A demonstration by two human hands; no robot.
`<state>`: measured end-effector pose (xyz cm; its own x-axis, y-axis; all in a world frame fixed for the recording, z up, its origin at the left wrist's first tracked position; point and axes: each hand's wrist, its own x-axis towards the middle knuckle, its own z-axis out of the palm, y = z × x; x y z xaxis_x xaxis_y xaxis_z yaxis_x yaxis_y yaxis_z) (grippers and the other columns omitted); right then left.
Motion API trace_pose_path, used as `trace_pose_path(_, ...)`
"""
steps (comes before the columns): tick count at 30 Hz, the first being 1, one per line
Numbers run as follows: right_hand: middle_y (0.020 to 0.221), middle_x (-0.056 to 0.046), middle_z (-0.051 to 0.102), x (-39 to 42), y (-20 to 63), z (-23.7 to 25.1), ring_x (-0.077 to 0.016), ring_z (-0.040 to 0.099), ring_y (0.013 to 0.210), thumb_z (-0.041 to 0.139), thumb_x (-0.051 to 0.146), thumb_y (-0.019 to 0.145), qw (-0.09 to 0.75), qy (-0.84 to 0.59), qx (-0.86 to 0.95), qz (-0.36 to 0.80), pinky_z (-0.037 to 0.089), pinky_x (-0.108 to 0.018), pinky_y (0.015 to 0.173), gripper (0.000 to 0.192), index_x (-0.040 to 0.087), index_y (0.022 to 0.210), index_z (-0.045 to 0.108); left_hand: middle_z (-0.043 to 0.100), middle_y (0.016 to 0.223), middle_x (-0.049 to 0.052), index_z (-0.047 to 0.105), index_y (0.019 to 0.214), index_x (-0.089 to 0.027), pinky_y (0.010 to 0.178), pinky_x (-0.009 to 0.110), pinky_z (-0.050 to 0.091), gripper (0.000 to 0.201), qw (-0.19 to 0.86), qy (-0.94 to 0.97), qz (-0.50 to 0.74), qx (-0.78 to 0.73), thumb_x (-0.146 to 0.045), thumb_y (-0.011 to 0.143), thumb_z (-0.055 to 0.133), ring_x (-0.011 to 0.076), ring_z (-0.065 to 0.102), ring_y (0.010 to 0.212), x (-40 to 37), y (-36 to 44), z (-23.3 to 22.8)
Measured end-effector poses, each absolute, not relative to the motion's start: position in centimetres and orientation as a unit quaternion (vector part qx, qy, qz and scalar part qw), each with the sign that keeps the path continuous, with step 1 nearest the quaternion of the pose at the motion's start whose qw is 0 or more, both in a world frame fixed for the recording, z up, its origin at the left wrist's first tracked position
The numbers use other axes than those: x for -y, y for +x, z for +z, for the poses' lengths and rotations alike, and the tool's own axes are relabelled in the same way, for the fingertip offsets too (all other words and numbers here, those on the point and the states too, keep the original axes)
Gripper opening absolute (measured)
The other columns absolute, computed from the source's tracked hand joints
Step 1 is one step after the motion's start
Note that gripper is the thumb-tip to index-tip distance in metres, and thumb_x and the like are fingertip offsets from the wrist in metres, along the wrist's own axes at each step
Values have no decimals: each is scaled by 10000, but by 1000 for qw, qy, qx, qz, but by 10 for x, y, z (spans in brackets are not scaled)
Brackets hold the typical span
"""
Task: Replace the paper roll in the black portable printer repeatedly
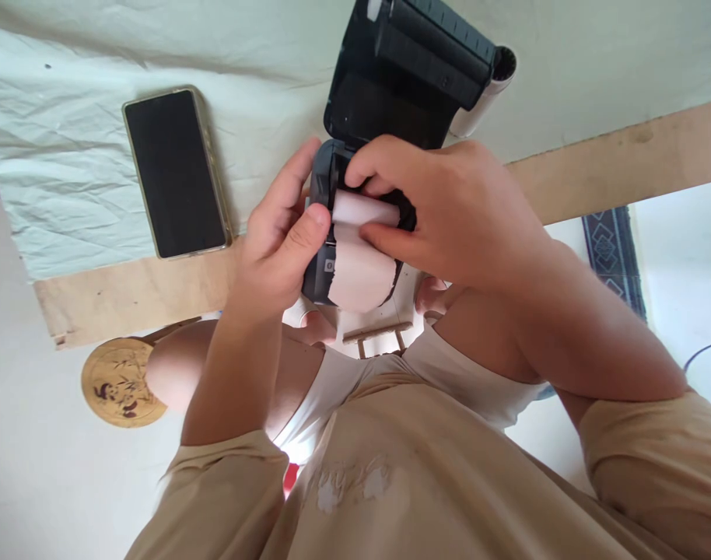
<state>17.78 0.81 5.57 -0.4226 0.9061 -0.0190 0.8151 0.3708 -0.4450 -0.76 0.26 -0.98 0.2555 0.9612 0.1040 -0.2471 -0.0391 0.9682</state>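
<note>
— Where does the paper roll (364, 208) sit against the hands?

— Right between them. The right hand (449, 214) comes over the top of the open printer (384, 140); its thumb and forefinger pinch the roll's right end, down in the printer's bay. The left hand (279, 233) wraps the printer's left side, fingers (291, 183) curled up along the casing and the thumb pressed to the roll's left end.

— And the roll itself?

— White, lying crosswise in the bay. A loose tongue of paper (359, 272) hangs from it over the printer's front edge, rounded and ragged at the bottom.

— The printer?

— Black, with a grey lower body; its lid is flipped back, pointing away from the person. It's at the near edge of the tabletop (594, 167), a bare wooden board.

— What else is around?

— A phone (174, 173) with a dark screen lies well to the left on a wrinkled pale cloth (57, 132). A white tube (489, 89) pokes out from behind the lid. The right hand hides most of the bay.
</note>
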Motion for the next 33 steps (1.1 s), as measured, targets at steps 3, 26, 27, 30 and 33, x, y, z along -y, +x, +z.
trace_pose_path(3, 869, 61, 648, -7, 182, 60, -44, 486, 599, 584, 239, 724, 202, -504, 791, 282, 326, -222, 571, 282, 240, 1006, 576, 622, 1223, 59, 495, 1309, -220, 1044, 549, 509, 652, 624, 525, 460, -352, -547, 763, 639, 320, 595, 1226, -2, -11, -10)
trace_pose_path(26, 987, -33, 611, -32, 199, 14, -154, 552, 888, 537, 431, 820, 296, -545, 774, 130, 455, -312, 780, 259, 226, 972, 497, 684, 1059, 4, 570, 1151, -159, 1146, 491, 399, 349, 639, 387, 583, -319, -371, 878, 525, 180, 676, 1026, -9, -7, -12)
trace_pose_path(27, 1014, -37, 609, -33, 200, 15, -153, 550, 882, 547, 425, 814, 288, -550, 773, 128, 455, -305, 762, 284, 222, 1008, 503, 682, 1052, 3, 576, 1141, -167, 1140, 485, 408, 335, 640, 381, 583, -326, -368, 878, 524, 180, 673, 1023, -8, -6, -11)
trace_pose_path(30, 1058, -32, 603, -37, 202, 13, -147, 543, 877, 589, 391, 789, 275, -568, 765, 126, 455, -305, 778, 331, 214, 1057, 513, 672, 1057, -1, 587, 1126, -220, 1108, 454, 450, 301, 641, 371, 572, -352, -372, 876, 522, 199, 657, 1060, -7, -5, -8)
trace_pose_path(33, 1015, -14, 621, -40, 202, 8, -150, 545, 831, 600, 352, 775, 248, -584, 762, 134, 439, -312, 759, 327, 232, 1066, 512, 680, 1057, -4, 593, 1122, -269, 1044, 430, 510, 291, 646, 367, 563, -362, -386, 861, 542, 210, 654, 1055, -6, -5, -7)
